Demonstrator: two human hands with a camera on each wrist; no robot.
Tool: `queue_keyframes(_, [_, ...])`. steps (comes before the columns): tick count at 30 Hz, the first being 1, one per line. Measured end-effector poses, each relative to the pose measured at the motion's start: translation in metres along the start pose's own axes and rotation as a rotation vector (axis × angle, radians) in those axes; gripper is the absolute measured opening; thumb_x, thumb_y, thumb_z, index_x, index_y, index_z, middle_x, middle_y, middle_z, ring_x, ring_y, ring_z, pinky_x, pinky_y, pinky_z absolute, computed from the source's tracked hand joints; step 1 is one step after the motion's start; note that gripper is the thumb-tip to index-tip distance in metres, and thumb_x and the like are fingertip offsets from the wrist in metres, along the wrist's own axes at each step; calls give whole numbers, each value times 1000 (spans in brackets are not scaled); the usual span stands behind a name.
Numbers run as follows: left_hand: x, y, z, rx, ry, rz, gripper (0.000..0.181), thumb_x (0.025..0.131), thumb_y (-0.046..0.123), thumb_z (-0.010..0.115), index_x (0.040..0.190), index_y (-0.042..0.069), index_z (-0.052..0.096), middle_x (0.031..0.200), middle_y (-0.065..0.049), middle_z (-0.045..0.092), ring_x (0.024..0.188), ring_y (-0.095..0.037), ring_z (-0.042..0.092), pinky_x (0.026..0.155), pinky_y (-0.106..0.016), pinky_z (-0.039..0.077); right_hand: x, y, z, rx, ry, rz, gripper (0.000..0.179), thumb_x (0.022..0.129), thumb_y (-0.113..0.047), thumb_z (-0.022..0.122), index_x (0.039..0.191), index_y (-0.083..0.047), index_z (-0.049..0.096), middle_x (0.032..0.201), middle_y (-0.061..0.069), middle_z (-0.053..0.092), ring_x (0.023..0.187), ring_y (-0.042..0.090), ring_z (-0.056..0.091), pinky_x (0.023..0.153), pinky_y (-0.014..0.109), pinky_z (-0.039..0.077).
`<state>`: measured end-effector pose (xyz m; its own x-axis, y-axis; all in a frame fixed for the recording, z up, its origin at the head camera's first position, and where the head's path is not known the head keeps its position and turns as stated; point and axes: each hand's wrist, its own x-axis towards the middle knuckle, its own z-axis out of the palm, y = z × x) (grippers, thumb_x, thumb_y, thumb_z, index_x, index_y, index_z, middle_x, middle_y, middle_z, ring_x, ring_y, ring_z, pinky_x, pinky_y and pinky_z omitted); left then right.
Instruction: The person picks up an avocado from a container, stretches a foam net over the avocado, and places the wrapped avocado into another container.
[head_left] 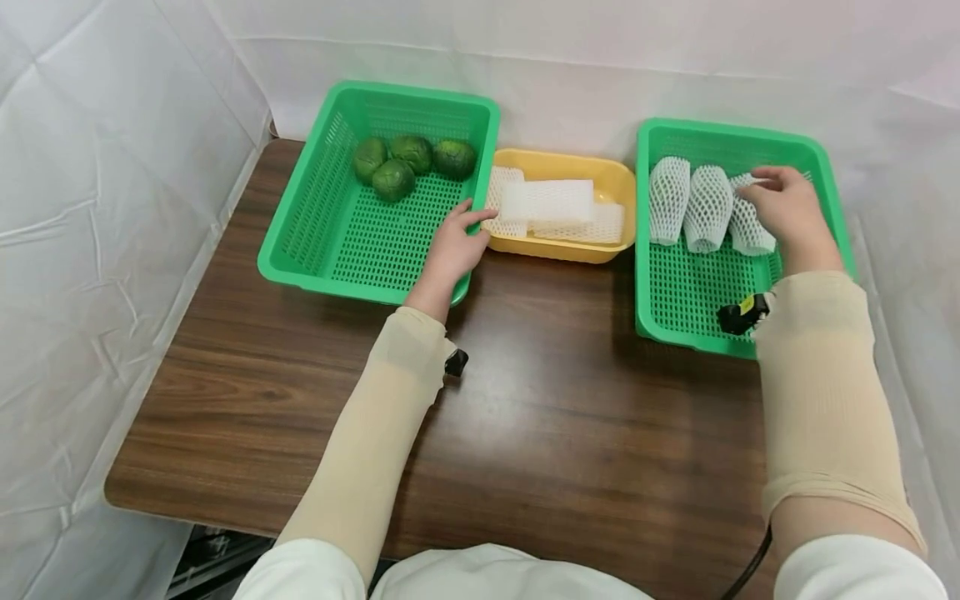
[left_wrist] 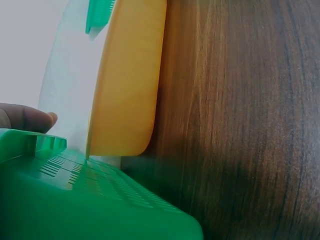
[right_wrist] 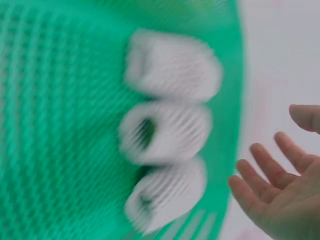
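In the right green basket (head_left: 678, 312), we see three white foam net sleeves (head_left: 707, 208) side by side, rounded and finely meshed; the middle one's open end shows dark green inside. Near them, the right hand (head_left: 791, 208) holds nothing: thumb apart, fingers slightly spread. In the left green basket (head_left: 367, 258), we find four round dark-green fruits (head_left: 393, 181). At this basket's right rim, the left hand (head_left: 456, 246) has its visible fingers parted, one extended toward the yellow tray (head_left: 555, 249).

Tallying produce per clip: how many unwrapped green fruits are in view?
4, in the left green basket: left fruit, middle fruit and right fruit behind, front fruit nearest the person.
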<state>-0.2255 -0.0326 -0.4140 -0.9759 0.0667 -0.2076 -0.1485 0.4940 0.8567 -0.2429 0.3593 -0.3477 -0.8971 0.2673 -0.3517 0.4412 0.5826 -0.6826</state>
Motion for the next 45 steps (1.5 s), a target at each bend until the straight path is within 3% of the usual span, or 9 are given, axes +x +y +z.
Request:
queue_keyframes(6, [5,5,-3,5,-39,-43,39,95,15,45,132,24,54,152,5,18,126,-19,39,54,-29,33,-30,-39,11,131,-58,-124,57,93,-42,48,145,-27,29,149,1,25,132,21,25,104,37,25])
queue_keyframes(9, [4,12,-9,53,-125,-47,43,96,20,45,139,23,44,154,1,10,133,-22,29,77,-32,41,-42,-49,19,165,-74,-165,54,93,-39,51,143,-26,34,143,1,33,127,19,31,99,33,29])
queue_keyframes(11, [2,20,-19,105,-191,-29,49,97,23,45,144,22,35,155,-3,5,139,-22,12,98,-36,33,-47,-51,23,178,-81,-175,54,92,-39,51,142,-25,35,139,-1,36,125,19,32,98,32,30])
queue_keyframes(13, [2,31,-35,153,-232,0,55,97,26,46,147,19,26,155,-5,3,140,-22,4,109,-38,18,-50,-51,28,188,-85,-176,53,92,-40,51,141,-24,36,137,-2,37,124,20,33,98,32,30])
queue_keyframes(17, [11,53,-81,260,-189,50,61,97,31,46,149,19,17,154,-1,10,139,-17,8,110,-36,15,-55,-48,36,199,-71,-174,53,92,-40,51,140,-22,38,136,-1,39,122,20,34,97,33,31])
queue_keyframes(21, [27,63,-124,358,-142,3,65,96,37,44,150,23,11,154,2,8,139,-16,12,109,-37,18,-60,-48,44,194,-53,-179,50,93,-40,50,138,-21,40,134,1,40,114,16,40,92,32,33])
queue_keyframes(25, [42,51,-147,383,-155,-87,66,97,37,41,150,23,5,155,-2,2,139,-21,12,108,-42,22,-67,-50,58,197,-38,-203,47,94,-38,49,136,-19,42,131,2,42,104,9,42,86,29,33])
queue_keyframes(34, [64,2,-141,452,-252,-200,73,97,27,47,150,16,-3,154,-12,-1,139,-33,7,106,-50,22,-77,-57,89,262,-30,-224,45,95,-36,49,133,-14,44,130,5,42,119,20,37,96,35,31])
queue_keyframes(45, [63,-12,-129,519,-354,-246,83,95,33,51,148,20,-12,154,-11,-4,139,-34,5,105,-54,21,-84,-50,105,398,-21,-224,32,94,-29,54,123,-16,52,104,-5,50,109,20,47,89,32,36])
